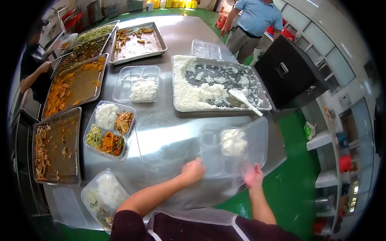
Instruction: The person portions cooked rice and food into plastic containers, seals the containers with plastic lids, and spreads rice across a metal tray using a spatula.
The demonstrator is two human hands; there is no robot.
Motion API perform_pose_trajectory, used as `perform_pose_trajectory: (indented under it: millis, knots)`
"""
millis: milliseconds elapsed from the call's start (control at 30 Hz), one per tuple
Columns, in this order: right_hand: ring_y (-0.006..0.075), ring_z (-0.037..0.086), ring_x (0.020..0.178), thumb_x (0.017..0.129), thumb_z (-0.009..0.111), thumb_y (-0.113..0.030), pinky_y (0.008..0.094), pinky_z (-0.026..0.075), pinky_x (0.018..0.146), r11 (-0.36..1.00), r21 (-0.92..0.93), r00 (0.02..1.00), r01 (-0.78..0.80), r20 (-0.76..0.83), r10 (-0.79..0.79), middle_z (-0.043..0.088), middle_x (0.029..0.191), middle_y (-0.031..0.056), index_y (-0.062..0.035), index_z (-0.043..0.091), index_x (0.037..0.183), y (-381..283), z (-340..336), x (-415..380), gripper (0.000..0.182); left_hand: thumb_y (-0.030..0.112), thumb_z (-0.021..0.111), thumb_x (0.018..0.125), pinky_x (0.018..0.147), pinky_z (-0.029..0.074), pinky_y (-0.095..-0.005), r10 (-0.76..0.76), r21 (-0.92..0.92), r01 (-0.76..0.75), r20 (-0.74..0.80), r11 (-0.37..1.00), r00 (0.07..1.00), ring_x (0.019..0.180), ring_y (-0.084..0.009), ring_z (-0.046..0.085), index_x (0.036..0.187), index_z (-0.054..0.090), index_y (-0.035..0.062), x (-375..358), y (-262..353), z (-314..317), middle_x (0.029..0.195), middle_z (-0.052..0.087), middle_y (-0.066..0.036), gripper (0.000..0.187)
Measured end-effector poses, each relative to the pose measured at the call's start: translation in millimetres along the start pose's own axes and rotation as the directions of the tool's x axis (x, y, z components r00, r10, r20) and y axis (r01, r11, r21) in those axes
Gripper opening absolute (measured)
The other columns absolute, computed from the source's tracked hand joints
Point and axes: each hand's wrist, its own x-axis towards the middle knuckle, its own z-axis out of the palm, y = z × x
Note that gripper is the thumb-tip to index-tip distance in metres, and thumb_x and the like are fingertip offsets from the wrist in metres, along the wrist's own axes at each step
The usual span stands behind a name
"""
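Observation:
A clear plastic meal container (213, 160) with white rice (234, 142) in it is in front of me, near the table's right end. My left hand (194, 169) has its fingers closed at the container's front left corner. A clear sheet of plastic that looks like a lid (257, 134) slants over the container's right side. My right hand (253, 176) grips its near edge, partly blurred. Just beyond lies a metal tray of rice (181, 103), with a white rice paddle (246, 102) resting in it.
Left of me are a filled meal container (109, 130), a lidded one (105, 197) and a container with only rice (136, 83). Metal food trays (78, 160) line the left edge. A black box (289, 72) stands at right. Two people (257, 20) are nearby, one holding tongs at left.

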Motion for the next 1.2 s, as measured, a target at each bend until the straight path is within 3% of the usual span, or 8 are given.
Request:
perform_pose_trajectory:
  millis: [300,400,467,533,667,800,833,1200]
  knots:
    - [0.0283,0.03,0.127,0.087,0.047,-0.03,0.044,0.023,0.102,0.996,-0.041,0.928,0.073,0.369,-0.053,0.036,0.136,0.01,-0.0148,0.061,0.094,-99.1,-77.9,94.1,0.022,0.031,0.046,0.087,0.081,0.043,-0.0432,0.095,-0.117,-0.089,0.051,0.989,0.994,0.095,-0.0331,0.055,0.098,0.054,0.0,50.1,54.2,-29.3,0.097,0.058,-0.019,0.034]
    - [0.0267,0.026,0.129,0.088,0.046,-0.025,0.0429,0.017,0.106,0.995,0.002,0.879,0.095,0.469,-0.085,0.034,0.138,0.0102,-0.0095,0.047,0.121,-133.8,-107.3,65.3,0.037,0.02,0.045,0.086,0.077,0.046,-0.0395,0.4,0.275,-0.304,-0.436,0.912,0.806,0.09,-0.0302,0.056,0.104,0.055,0.0054,34.8,-20.3,-124.4,0.107,0.055,-0.015,0.025]
    - [0.026,0.024,0.13,0.089,0.043,-0.023,0.0454,0.015,0.107,0.948,0.023,0.932,0.318,0.173,-0.317,0.033,0.138,0.0091,-0.0043,0.053,0.112,-117.7,-48.3,18.7,0.031,0.014,0.046,0.083,0.075,0.046,-0.0377,0.24,0.217,-0.123,-0.673,0.968,0.7,0.085,-0.0285,0.057,0.098,0.058,0.0043,17.4,-80.4,-227.2,0.094,0.059,-0.015,0.021]
    - [0.026,0.028,0.128,0.088,0.043,-0.016,0.0438,0.02,0.107,0.965,-0.026,0.809,0.262,0.552,-0.205,0.038,0.135,0.0098,0.0003,0.048,0.117,-108.5,-34.0,13.7,0.034,0.017,0.047,0.084,0.075,0.046,-0.0402,0.105,0.303,0.287,-0.833,0.909,0.544,0.088,-0.0288,0.057,0.095,0.06,0.0038,-6.7,-144.4,-305.8,0.097,0.06,-0.014,0.021]
    - [0.0267,0.042,0.117,0.088,0.043,-0.017,0.0421,0.034,0.099,0.972,-0.09,0.875,0.218,0.459,-0.154,0.047,0.126,0.012,0.003,0.05,0.112,-61.3,33.3,21.5,0.032,0.022,0.046,0.083,0.072,0.047,-0.0406,-0.263,0.378,0.598,-0.644,0.707,0.718,0.085,-0.0297,0.06,0.089,0.063,0.0081,-22.0,-277.5,-381.5,0.086,0.064,-0.012,0.023]
    - [0.0251,0.055,0.098,0.088,0.046,-0.021,0.0384,0.048,0.082,0.908,-0.236,0.777,-0.346,0.471,0.418,0.056,0.11,0.0129,-0.002,0.055,0.105,-18.1,93.0,32.8,0.027,0.009,0.055,0.081,0.042,0.039,-0.0268,-0.488,-0.361,0.366,-0.346,0.858,0.801,0.048,-0.0092,0.049,0.096,0.065,0.0047,-35.6,-317.3,-377.6,0.058,0.054,-0.002,0.018]
    - [0.0221,0.058,0.089,0.088,0.047,-0.021,0.0317,0.05,0.075,0.942,-0.333,0.995,-0.036,0.08,0.066,0.06,0.098,0.0111,-0.0061,0.058,0.096,-2.9,88.5,37.9,0.02,0.008,0.054,0.081,0.039,0.036,-0.0246,-0.482,-0.332,0.377,-0.337,0.864,0.808,0.044,-0.0085,0.045,0.096,0.064,0.0043,-41.8,-304.4,-369.6,0.056,0.051,-0.002,0.019]
    - [0.0185,0.063,0.063,0.091,0.043,-0.02,0.0241,0.047,0.045,0.704,-0.698,0.917,-0.13,0.186,0.353,0.064,0.079,0.0125,-0.0057,0.053,0.085,74.9,152.5,18.6,0.018,0.004,0.052,0.081,0.04,0.036,-0.0233,-0.408,-0.581,0.191,-0.269,0.791,0.873,0.046,-0.0075,0.043,0.104,0.06,-0.0041,-60.6,-148.2,-184.9,0.061,0.05,0.0,0.026]
